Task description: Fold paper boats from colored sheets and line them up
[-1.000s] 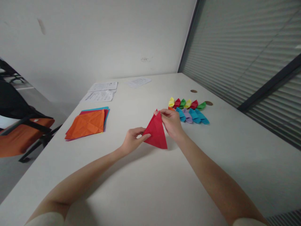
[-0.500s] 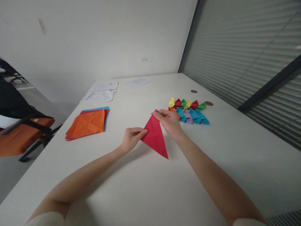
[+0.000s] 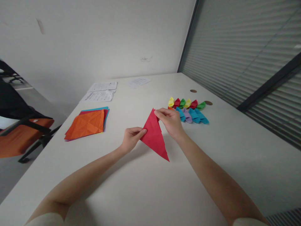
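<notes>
A red sheet of paper (image 3: 154, 135), folded into a triangle, is held up above the white table between my two hands. My left hand (image 3: 132, 138) pinches its left edge, thumb on top and fingers behind. Near the upper tip, my right hand (image 3: 170, 121) grips the right edge between thumb and fingers. The triangle's lowest corner hangs free, pointing down and to the right. Just beyond my right hand lie several small folded paper pieces (image 3: 187, 115) in yellow, red, green, orange, blue and purple, set in two rows; my hand partly hides the orange one.
On the left of the table (image 3: 141, 194) rests a stack of coloured paper squares (image 3: 86, 124), orange on top. Printed sheets (image 3: 100, 94) and another paper (image 3: 138, 82) lie toward the wall. An orange chair (image 3: 25, 135) stands at left; window blinds (image 3: 246, 47) are at right.
My right hand has shifted slightly down the right edge, uncovering the red paper's upper tip. Along that right side the paper's edges now show slightly apart. My left hand keeps its pinch.
</notes>
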`<state>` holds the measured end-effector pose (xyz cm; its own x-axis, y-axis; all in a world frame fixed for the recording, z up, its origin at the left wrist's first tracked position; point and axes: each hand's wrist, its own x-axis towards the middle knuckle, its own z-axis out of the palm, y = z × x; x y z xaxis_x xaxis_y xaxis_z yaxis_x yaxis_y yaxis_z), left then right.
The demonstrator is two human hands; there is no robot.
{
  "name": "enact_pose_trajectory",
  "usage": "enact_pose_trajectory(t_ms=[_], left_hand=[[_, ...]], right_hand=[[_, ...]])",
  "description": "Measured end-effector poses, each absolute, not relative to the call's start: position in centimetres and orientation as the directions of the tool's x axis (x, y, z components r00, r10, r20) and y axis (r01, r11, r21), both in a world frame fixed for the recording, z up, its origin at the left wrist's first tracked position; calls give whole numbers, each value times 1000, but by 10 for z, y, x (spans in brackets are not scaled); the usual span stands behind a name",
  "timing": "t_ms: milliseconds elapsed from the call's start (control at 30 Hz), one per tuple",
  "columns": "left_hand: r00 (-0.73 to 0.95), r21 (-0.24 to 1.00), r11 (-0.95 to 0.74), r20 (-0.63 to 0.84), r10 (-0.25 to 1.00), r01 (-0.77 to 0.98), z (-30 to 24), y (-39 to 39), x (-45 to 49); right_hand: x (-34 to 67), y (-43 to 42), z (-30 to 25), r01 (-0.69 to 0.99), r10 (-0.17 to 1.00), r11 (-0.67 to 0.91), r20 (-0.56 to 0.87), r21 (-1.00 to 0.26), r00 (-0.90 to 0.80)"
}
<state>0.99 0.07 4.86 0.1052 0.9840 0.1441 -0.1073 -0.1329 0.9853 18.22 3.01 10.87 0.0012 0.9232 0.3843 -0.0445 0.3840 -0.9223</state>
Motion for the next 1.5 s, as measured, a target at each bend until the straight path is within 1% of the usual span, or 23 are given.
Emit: enact_pose_trajectory(t_ms=[100,267,400,567,767,1000,1267,1400,1500], left_hand=[[123,986,-133,145,982,-100,47,1,10],[177,988,-123,139,974,-95,49,1,11],[183,981,-172,186,965,-88,60,-1,11],[136,970,-222,235,963,-103,62,0,11],[49,971,-224,228,972,-88,60,1,11],[84,978,-195,201,976,-72,61,-1,13],[109,972,-226,233,966,-70,61,-2,12],[81,965,-259,262,962,-41,59,-1,10],[53,966,-253,256,965,-63,55,1,9]], right_hand=[[183,30,109,-27,919,393,393,-919,15],[183,30,106,53,882,467,469,-883,40],[176,27,99,94,866,498,500,-862,-7],[168,24,95,58,887,459,455,-886,-73],[172,25,97,-6,914,387,385,-922,-127],[173,26,94,-4,906,404,401,-915,-135],[171,26,93,21,899,424,419,-905,-127],[169,24,91,11,893,432,426,-902,-146],[167,23,91,-13,889,430,426,-903,-168]])
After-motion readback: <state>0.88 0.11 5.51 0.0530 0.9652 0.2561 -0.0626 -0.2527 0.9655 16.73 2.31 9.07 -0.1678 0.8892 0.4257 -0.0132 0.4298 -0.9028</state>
